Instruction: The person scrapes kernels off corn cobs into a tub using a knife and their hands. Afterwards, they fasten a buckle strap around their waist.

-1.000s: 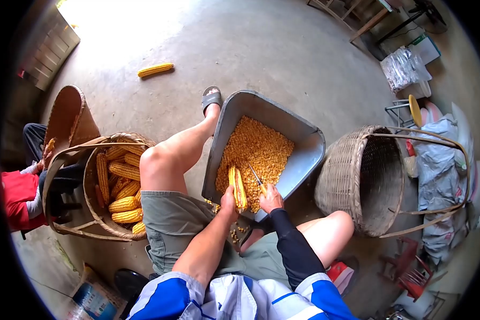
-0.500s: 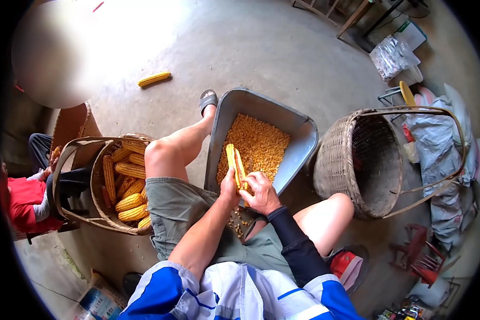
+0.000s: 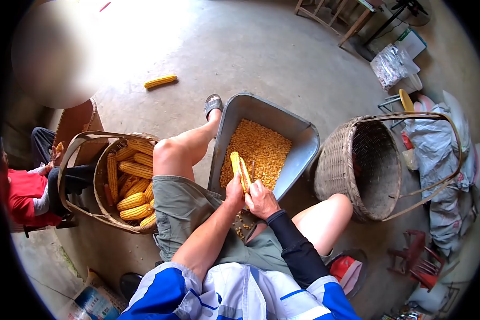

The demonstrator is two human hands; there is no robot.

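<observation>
Now hands (image 3: 262, 199) hold corncob (image 3: 236, 162), tool (image 3: 253, 169) near tub edge (image 3: 286, 185); floor (image 3: 240, 58) beyond.

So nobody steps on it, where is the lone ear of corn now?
In the head view, the ear of corn lies on the floor, upper left, beyond and left of the grey sandal.

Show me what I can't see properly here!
In the head view:
- Lower end of the thin tool: covered by the right hand.
- Metal bin's floor beneath the kernels: they hide it.
- Bottom of the corn basket: hidden by cobs.
- Wooden table: cut by the top edge.
- Upper left: blurred patch.
</observation>
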